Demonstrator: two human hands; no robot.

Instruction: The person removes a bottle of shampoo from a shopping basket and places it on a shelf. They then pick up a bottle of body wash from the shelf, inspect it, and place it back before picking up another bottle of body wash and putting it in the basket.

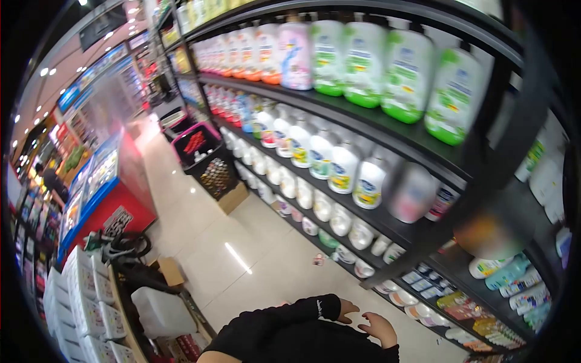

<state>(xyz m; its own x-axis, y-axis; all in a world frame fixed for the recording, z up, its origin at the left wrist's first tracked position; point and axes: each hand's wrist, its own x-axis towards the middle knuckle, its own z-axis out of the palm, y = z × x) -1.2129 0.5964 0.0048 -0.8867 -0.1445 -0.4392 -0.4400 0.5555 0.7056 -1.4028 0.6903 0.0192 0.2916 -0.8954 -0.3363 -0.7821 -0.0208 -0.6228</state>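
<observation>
Have left hand (346, 310) out past a black sleeve (284, 323) with white lettering, fingers loosely bent, gripping nothing visible; can't see its palm. Have right hand (380, 330) just beside it, half open, fingers curved toward the left one, gap between the two, nothing in hold. Hanging both above the pale tiled floor (236, 284). Nearest stock: white containers (402, 297) low on the black shelving rack (393, 134), just beyond the right hand, not touching it. Higher up from the grip: white bottles (370, 184) with yellow labels, then green-and-white pump bottles (404, 75) on the tier over those. Off to the right of the right hand, past a black upright: tubes and bottles (508, 272), partly blurred. Left of the left hand, well apart: white plastic jug (160, 311), then stacked white packs (91, 290). Far ahead and left of the grip: black basket (212, 175) with pink rim, next to the rack; farther left, red-and-blue chest freezer (127, 193).
</observation>
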